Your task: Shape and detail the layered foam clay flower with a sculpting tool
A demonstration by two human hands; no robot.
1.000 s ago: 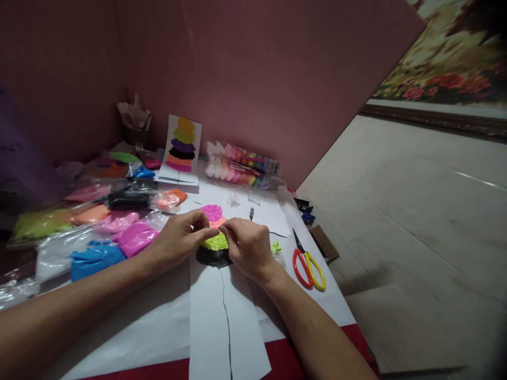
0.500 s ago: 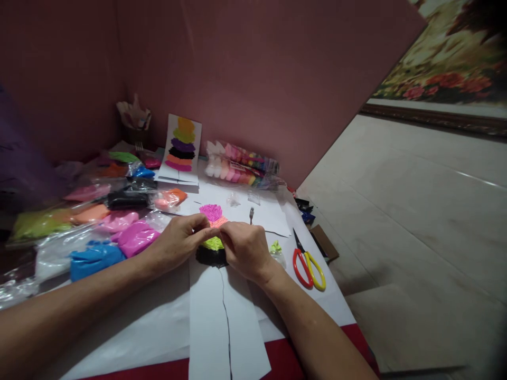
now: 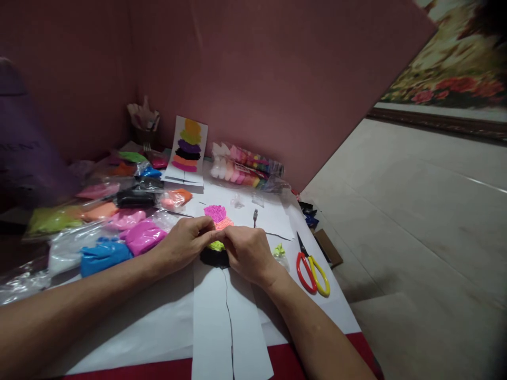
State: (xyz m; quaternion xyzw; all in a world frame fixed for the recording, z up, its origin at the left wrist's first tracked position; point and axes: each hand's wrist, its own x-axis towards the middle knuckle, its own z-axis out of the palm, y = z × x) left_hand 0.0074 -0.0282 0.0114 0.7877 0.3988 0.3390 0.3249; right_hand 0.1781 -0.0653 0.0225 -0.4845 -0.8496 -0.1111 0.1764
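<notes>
My left hand (image 3: 185, 244) and my right hand (image 3: 247, 251) meet fingertip to fingertip over a layered clay shape (image 3: 216, 213) on a white paper strip (image 3: 227, 316). The shape has magenta on top, then orange, lime green and black. Both hands are closed in a pinch at the lime green layer (image 3: 217, 246); what they pinch is too small to make out. A small fork (image 3: 255, 216) lies just beyond my right hand.
Bags of coloured clay (image 3: 103, 254) lie in a heap at the left. A card with stacked clay colours (image 3: 187, 145) leans on the pink wall, beside a pack of clay sticks (image 3: 245, 168). Red and yellow scissors (image 3: 312, 268) lie right of my hand.
Both hands have drawn closer together and slightly toward me, covering more of the lime green layer. The camera has shifted a little, so everything sits slightly right in the picture.
</notes>
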